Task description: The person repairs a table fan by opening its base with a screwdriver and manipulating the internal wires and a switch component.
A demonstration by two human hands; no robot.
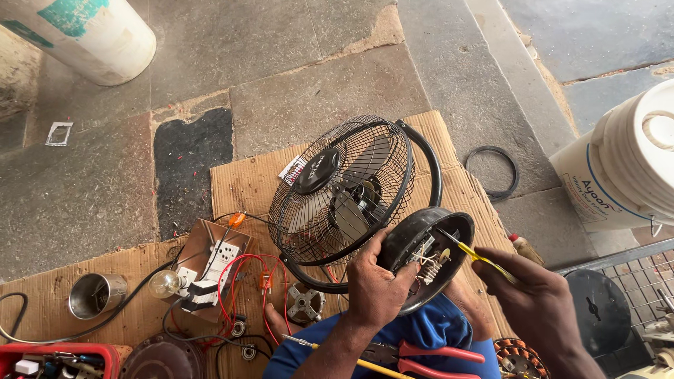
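A black wire-cage fan (344, 193) lies tilted on a sheet of cardboard (242, 186). Its round black base (414, 235) is turned up toward me, open side showing wires and small parts inside. My left hand (375, 284) grips the near rim of that base. My right hand (523, 288) holds a yellow-handled screwdriver (477, 256), its tip pointing into the base's inside. The base rests over my blue-clad lap (428, 333).
A wooden switch board with a bulb (168, 283) and red wires sits left. A steel cup (95, 295), red-handled pliers (421, 354), a second screwdriver (316, 345), a motor part (304, 303), a black ring (491, 172), white buckets (625, 168) and a red tray (56, 358) surround me.
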